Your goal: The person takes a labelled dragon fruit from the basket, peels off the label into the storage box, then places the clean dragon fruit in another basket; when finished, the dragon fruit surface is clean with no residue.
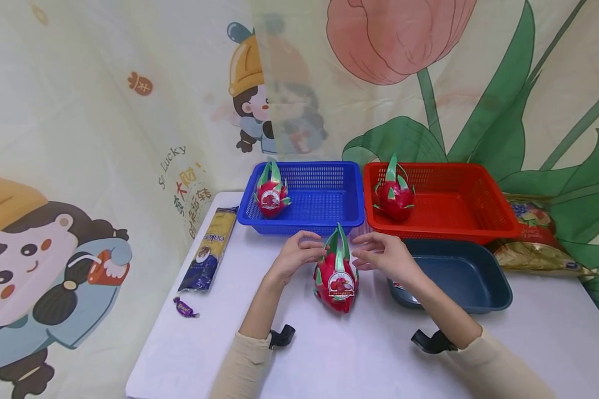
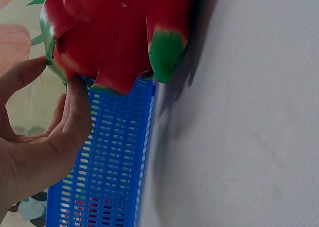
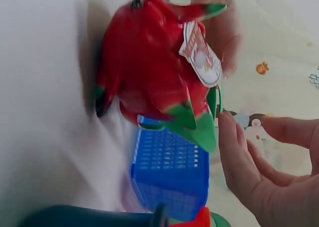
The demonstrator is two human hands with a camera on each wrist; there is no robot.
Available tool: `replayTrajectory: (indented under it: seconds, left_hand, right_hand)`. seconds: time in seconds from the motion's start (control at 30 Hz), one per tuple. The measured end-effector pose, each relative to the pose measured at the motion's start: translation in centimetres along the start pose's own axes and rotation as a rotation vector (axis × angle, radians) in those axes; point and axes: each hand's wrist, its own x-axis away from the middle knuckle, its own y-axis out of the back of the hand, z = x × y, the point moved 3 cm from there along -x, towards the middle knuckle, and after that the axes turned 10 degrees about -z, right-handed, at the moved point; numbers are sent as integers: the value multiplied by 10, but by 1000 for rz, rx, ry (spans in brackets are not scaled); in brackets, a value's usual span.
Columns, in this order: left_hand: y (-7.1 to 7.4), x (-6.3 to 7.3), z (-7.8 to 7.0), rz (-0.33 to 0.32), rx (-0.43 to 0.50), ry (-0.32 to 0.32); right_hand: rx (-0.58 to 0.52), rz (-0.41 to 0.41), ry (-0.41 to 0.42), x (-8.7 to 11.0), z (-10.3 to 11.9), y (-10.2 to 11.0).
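Note:
A red dragon fruit (image 1: 335, 277) with green leaf tips and a round picture label stands upright on the white table, between both hands. My left hand (image 1: 299, 256) is at its upper left. In the left wrist view, the thumb and a finger (image 2: 77, 95) meet the green edge of the fruit, spread apart. On the other side, my right hand (image 1: 386, 256) has its fingers loosely bent beside the leaves. In the right wrist view, a fingertip (image 3: 227, 124) is at a green leaf while the thumb stays apart; whether it touches is unclear.
Behind are a blue basket (image 1: 304, 228) and a red basket (image 1: 459, 224), each with a dragon fruit at its left end. A dark teal basin (image 1: 459, 277) stands right, near a brown-gold bag (image 1: 534, 252). A pasta packet (image 1: 209, 249) and purple wrapped candy (image 1: 186, 308) lie left.

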Motion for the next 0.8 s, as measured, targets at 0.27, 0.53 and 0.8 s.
replayTrajectory:
  seconds: [0.27, 0.53, 0.8]
  left_hand:
    - [0, -1, 1, -4, 19, 5]
    - [1, 0, 1, -2, 30, 14]
    - [1, -1, 3, -28, 57, 13]
  right_hand:
    - [-92, 130, -76, 8, -11, -7]
    - [-68, 163, -95, 10, -21, -10]
    - [-105, 148, -115, 8, -30, -18]
